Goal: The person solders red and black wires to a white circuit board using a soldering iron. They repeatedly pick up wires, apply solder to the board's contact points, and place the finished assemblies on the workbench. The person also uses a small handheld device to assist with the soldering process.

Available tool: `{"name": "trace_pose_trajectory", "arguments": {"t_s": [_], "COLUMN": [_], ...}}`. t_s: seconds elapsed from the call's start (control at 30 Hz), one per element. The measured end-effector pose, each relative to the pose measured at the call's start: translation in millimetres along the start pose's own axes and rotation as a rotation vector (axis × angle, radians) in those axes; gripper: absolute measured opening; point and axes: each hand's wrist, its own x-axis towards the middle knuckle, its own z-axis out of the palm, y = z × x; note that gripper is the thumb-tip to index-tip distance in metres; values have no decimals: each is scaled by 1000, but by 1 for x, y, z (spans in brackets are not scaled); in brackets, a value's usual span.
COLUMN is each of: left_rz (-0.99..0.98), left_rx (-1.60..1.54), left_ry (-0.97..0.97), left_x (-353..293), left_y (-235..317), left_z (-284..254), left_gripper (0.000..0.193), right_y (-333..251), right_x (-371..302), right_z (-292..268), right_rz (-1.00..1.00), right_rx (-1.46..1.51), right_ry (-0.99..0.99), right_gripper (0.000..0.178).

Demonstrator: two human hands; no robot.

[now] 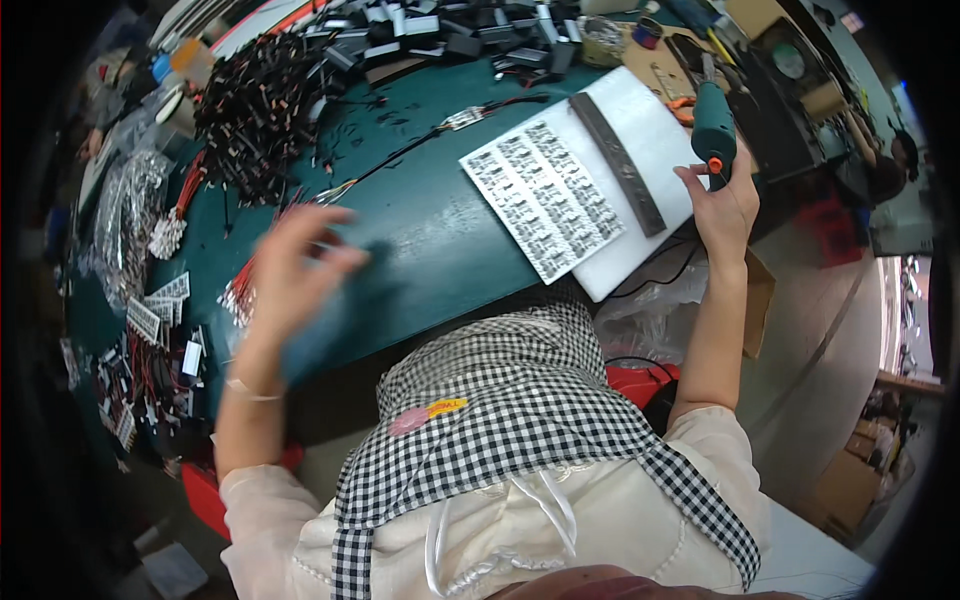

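Observation:
My right hand [728, 205] grips a dark green glue gun [712, 122] with an orange ring at its near end, above the right edge of a white foam board [650, 130]. On that board lie a white panel of small circuit boards [545, 200] in rows and a dark flat bar [618, 165]. My left hand [300, 265], blurred by motion, hovers over the left of the green table with its fingers apart and nothing visible in them. Just past it, a thin wire lead [400, 152] runs to a small white piece [465, 118].
A heap of black cables [265, 120] covers the far left of the green table [430, 250]. Behind are piled black cases [440, 35]. Red-and-white wire bundles [240, 290] and a clear plastic bag [135, 215] lie left. A cardboard box [757, 300] stands beside my right arm.

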Motion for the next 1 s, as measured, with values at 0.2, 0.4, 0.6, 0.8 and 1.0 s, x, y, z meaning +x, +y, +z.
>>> {"name": "trace_pose_trajectory", "arguments": {"t_s": [0.2,0.4,0.6,0.8,1.0], "left_rz": [-428,-620,-597,-543,-561], "left_rx": [-1024,-988,-766,-734,-721], "left_ry": [-275,-226,-184,-19,-76], "left_x": [21,36,42,59,59], "left_y": [63,69,51,25,32], "left_z": [128,139,117,97,103], "left_gripper": [65,43,35,25,25], "right_y": [89,83,69,33,64], "right_x": [1,-6,-22,-38,17], "right_z": [15,25,20,39,25], "right_rz": [42,31,161,116,164], "right_rx": [-28,89,266,389,155], "right_ry": [99,71,13,66,120], "right_gripper": [44,47,54,50,48]}}
